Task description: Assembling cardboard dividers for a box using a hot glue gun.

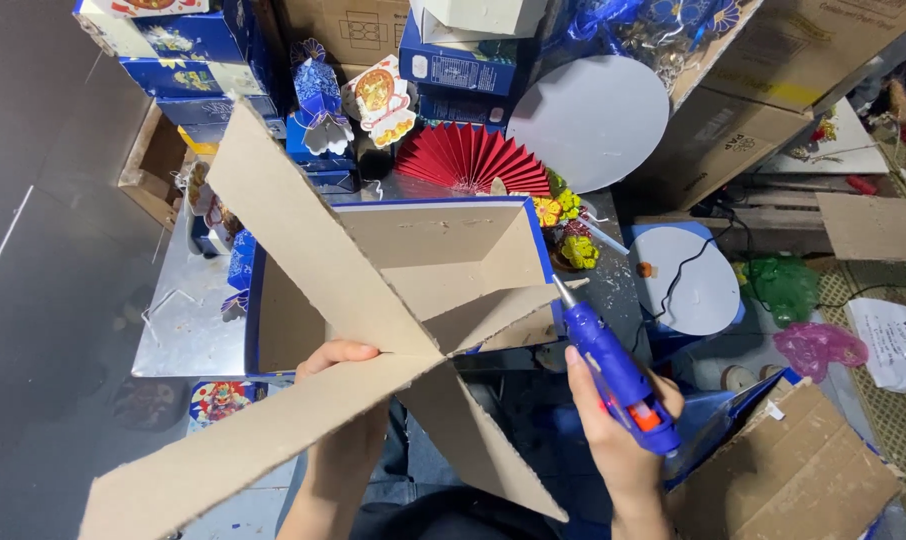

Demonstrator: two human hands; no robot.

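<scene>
The left hand (348,400) is gripping a cross of cardboard strips (343,330), two long brown pieces slotted through each other. Its fingers (338,352) are curling over the top edge of the lower strip, just left of where the two strips are meeting, so the crossing point is sitting right beside the fingertips while the long arms are reaching far out to the upper left, lower left and lower right. The thumb is hiding behind the cardboard.

The right hand (613,420) is wrapping closed around the handle of a blue glue gun (618,375) with an orange trigger. The gun is tilting up and to the left, and its metal nozzle (563,290) is pointing at the right-hand tip of the cardboard cross, touching it or very nearly so; which one cannot be told.

Behind the cross, an open box with a blue rim (533,235) is lying on a metal tabletop (188,330), its brown inside facing the camera. Farther back a red paper fan (470,160), yellow paper flowers (565,225) and a grey round disc (593,120) are sitting among stacked blue boxes. A large cardboard flap (793,480) is lying at the lower right.
</scene>
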